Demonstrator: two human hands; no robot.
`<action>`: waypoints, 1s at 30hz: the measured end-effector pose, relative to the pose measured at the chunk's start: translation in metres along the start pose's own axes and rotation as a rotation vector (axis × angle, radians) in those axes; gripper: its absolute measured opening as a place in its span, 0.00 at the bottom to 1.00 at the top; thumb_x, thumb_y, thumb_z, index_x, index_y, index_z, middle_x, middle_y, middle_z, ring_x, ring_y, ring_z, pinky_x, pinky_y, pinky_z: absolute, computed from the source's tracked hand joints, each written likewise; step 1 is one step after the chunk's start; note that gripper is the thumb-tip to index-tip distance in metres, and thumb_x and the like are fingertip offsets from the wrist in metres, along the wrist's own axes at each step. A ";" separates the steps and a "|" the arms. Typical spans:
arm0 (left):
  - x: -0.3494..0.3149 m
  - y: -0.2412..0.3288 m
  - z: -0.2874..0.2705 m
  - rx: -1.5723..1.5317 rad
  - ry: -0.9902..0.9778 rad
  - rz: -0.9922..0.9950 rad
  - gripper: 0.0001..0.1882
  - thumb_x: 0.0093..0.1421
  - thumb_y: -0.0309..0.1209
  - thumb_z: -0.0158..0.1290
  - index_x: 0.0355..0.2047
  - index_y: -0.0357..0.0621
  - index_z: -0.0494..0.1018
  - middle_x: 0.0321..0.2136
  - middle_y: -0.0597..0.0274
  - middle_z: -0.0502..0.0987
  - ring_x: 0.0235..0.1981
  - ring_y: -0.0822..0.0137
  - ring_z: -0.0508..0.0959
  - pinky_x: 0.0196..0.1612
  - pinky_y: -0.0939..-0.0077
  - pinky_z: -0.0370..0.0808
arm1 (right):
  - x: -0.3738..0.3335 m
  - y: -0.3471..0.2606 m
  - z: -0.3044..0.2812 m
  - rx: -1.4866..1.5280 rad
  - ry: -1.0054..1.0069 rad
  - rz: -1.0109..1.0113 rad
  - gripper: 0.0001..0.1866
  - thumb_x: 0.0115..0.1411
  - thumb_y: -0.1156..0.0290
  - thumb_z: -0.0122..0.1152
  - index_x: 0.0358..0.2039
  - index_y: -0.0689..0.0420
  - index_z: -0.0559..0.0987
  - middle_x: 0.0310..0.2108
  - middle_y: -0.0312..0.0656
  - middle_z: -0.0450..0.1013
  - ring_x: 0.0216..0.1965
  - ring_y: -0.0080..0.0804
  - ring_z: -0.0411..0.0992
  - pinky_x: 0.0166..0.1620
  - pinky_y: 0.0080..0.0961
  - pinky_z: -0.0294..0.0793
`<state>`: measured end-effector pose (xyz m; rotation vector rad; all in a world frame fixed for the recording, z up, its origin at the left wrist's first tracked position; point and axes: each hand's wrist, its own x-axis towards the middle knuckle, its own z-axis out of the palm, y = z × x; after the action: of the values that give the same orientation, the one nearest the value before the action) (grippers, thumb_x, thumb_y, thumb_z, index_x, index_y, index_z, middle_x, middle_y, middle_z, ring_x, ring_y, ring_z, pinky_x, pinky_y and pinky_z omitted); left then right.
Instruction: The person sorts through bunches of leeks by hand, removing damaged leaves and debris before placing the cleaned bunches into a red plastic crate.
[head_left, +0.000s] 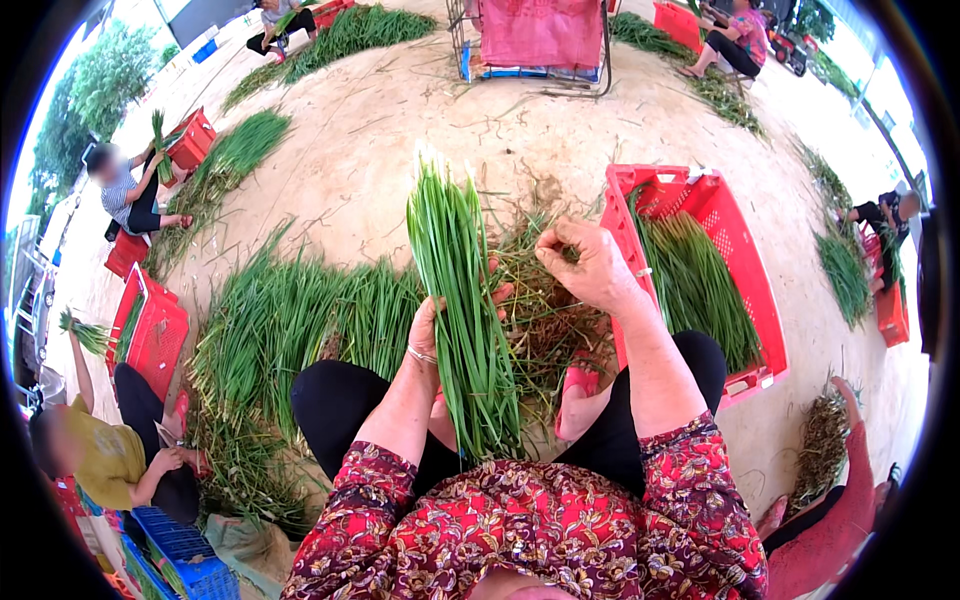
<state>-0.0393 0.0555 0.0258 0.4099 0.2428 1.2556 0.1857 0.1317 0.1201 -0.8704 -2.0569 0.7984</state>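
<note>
My left hand [432, 325] is wrapped round a thick bunch of garlic chives [455, 290], with its pale stem ends pointing away from me and the leaves hanging toward my lap. To the right of the bunch and apart from it, my right hand [590, 262] is raised with the fingers curled into a pinch. Something small and dark shows between those fingertips, too small to name. Below this hand lies a heap of brown, withered trimmings [550, 325]. A red plastic crate [752, 290] beside my right forearm holds more chives, laid lengthwise.
Loose chives [300, 320] spread over the concrete floor to my left. Other people sit around with their own piles and red crates [155, 335]. A blue crate [190, 560] stands at the lower left. Ahead is a metal-framed chair [540, 40] with a pink cover.
</note>
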 end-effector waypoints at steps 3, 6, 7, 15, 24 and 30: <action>-0.001 0.003 0.000 -0.008 0.000 -0.007 0.46 0.48 0.37 0.62 0.65 0.45 0.54 0.64 0.55 0.59 0.60 0.45 0.64 0.54 0.54 0.73 | 0.000 -0.009 -0.002 0.686 0.042 0.106 0.03 0.60 0.74 0.53 0.29 0.56 0.74 0.35 0.41 0.75 0.32 0.30 0.75 0.39 0.27 0.74; -0.003 0.005 0.001 -0.010 -0.007 -0.016 0.46 0.48 0.37 0.62 0.65 0.43 0.54 0.64 0.55 0.59 0.60 0.45 0.65 0.53 0.55 0.74 | 0.002 -0.019 -0.012 1.157 0.016 0.170 0.02 0.62 0.75 0.48 0.35 0.54 0.71 0.29 0.40 0.72 0.29 0.28 0.72 0.37 0.27 0.74; -0.004 0.006 0.002 -0.009 -0.008 -0.021 0.46 0.48 0.37 0.61 0.65 0.42 0.54 0.64 0.54 0.59 0.60 0.45 0.65 0.53 0.55 0.74 | 0.002 -0.021 -0.015 1.185 0.009 0.158 0.03 0.62 0.75 0.48 0.35 0.54 0.70 0.28 0.39 0.71 0.28 0.28 0.72 0.35 0.27 0.74; -0.006 0.003 0.005 0.123 0.037 -0.211 0.43 0.49 0.40 0.60 0.63 0.38 0.57 0.60 0.50 0.65 0.58 0.43 0.68 0.52 0.55 0.75 | 0.004 -0.012 0.034 0.184 -0.008 0.069 0.18 0.58 0.80 0.59 0.49 0.60 0.72 0.20 0.31 0.66 0.21 0.16 0.64 0.26 0.15 0.67; -0.009 -0.006 0.004 0.108 -0.012 -0.202 0.41 0.48 0.42 0.61 0.60 0.36 0.61 0.54 0.43 0.69 0.56 0.41 0.69 0.52 0.53 0.75 | -0.001 -0.006 0.042 0.024 -0.081 0.037 0.06 0.54 0.77 0.64 0.31 0.62 0.76 0.22 0.42 0.72 0.25 0.23 0.74 0.29 0.21 0.72; -0.011 0.001 0.002 0.071 0.005 -0.144 0.39 0.50 0.45 0.58 0.59 0.38 0.63 0.55 0.46 0.70 0.54 0.41 0.71 0.53 0.51 0.74 | -0.005 -0.031 0.014 0.678 -0.340 0.259 0.03 0.61 0.77 0.59 0.32 0.64 0.77 0.26 0.30 0.74 0.26 0.16 0.72 0.32 0.17 0.74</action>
<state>-0.0426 0.0447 0.0276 0.4425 0.3167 1.1092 0.1673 0.1069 0.1340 -0.6386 -1.7547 1.7549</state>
